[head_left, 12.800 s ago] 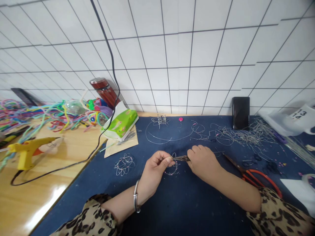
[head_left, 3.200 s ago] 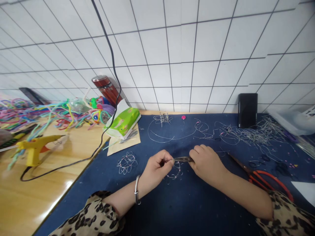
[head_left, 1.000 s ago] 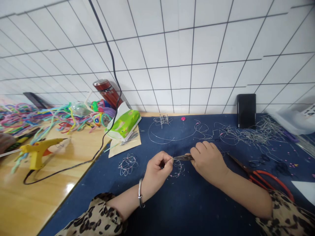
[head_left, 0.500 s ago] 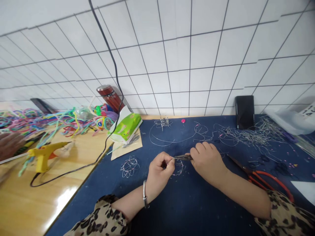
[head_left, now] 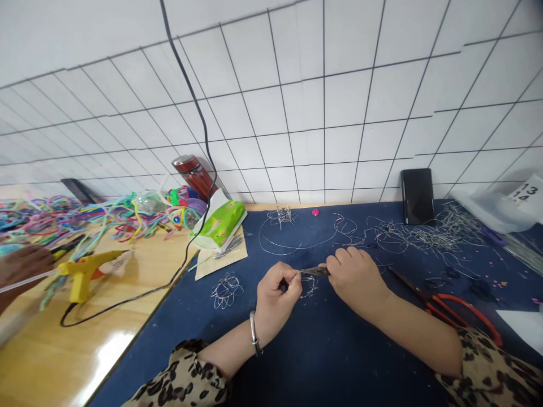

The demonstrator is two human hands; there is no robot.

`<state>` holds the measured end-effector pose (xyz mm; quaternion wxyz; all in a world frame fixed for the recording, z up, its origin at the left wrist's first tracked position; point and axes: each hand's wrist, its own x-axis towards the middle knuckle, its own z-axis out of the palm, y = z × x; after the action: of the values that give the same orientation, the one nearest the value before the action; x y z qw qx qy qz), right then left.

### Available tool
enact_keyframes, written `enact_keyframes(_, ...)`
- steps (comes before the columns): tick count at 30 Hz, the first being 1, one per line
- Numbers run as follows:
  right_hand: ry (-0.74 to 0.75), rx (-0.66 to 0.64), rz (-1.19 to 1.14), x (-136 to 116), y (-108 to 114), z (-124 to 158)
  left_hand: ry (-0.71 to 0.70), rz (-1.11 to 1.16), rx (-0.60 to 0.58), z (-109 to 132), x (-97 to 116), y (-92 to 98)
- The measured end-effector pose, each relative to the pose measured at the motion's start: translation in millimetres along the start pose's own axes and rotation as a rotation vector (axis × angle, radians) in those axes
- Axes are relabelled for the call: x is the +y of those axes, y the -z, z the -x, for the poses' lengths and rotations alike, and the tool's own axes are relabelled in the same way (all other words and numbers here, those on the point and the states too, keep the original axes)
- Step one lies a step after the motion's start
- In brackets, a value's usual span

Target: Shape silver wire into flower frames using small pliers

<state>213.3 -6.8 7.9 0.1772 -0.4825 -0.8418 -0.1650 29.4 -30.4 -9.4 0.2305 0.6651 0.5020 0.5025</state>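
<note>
My left hand [head_left: 278, 294] is closed in a pinch, thumb against forefinger, on what looks like a thin wire, mostly hidden by the fingertips. My right hand [head_left: 356, 282] is wrapped around a pair of pliers [head_left: 313, 271], whose narrow jaws point left and meet the left fingertips. Just below the pliers shows a bent wire piece [head_left: 311, 287]; whether it hangs or lies on the mat I cannot tell. A flower-like shape of looped wire [head_left: 227, 290] lies left of my left hand on the dark blue mat [head_left: 331, 350].
Orange-handled scissors [head_left: 449, 311] lie by my right forearm. Behind are a wire pile [head_left: 445, 234], a black phone [head_left: 417, 196], a small wire frame [head_left: 284, 215] and a pink bead [head_left: 315, 212]. Leftward: tissue pack [head_left: 223, 223], yellow glue gun [head_left: 85, 274], another person's hand [head_left: 25, 265].
The view has tilted and shifted slightly. Both my hands keep nearly the same pose, with the plier tips still at the left fingertips. The other person's hand shows more beside the glue gun.
</note>
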Motion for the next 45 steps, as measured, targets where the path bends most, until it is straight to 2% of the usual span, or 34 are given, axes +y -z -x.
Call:
enact_keyframes(4, -0.021, -0.041, 0.000, 1, -3, 1, -0.060, -0.046, 0.012, 0, 6, 1.1)
enact_keyframes(6, -0.041, -0.062, 0.008, 3, -5, 2, -0.078, -0.021, -0.037, 1, 8, 1.2)
enact_keyframes(7, -0.041, -0.066, 0.004, 4, -6, 2, -0.049, 0.014, -0.043, 1, 9, 1.1)
enact_keyframes(11, -0.041, -0.063, -0.038, 4, -3, 1, 0.214, 0.154, -0.006, 0, 4, 0.4)
enact_keyframes(14, -0.053, -0.087, -0.074, 3, 1, -1, 0.284, 0.233, -0.024, -1, -1, -0.3)
enact_keyframes(23, -0.020, -0.096, -0.086, 4, -1, -1, 0.272, 0.236, -0.064, -1, -3, -1.2)
enact_keyframes(30, -0.008, -0.101, -0.086, 3, -6, 2, 0.283, 0.240, -0.152, 0, 1, -2.1)
enact_keyframes(34, -0.003, -0.213, -0.136, 4, -10, 5, 0.306, 0.274, -0.209, -1, -1, -1.0)
enact_keyframes(38, -0.058, -0.347, -0.234, 3, -10, 4, 0.389, 0.403, -0.304, -2, -6, 1.0)
enact_keyframes(45, -0.113, -0.557, -0.346, 0, -7, 1, 0.491, 0.581, -0.385, -2, -13, 3.6)
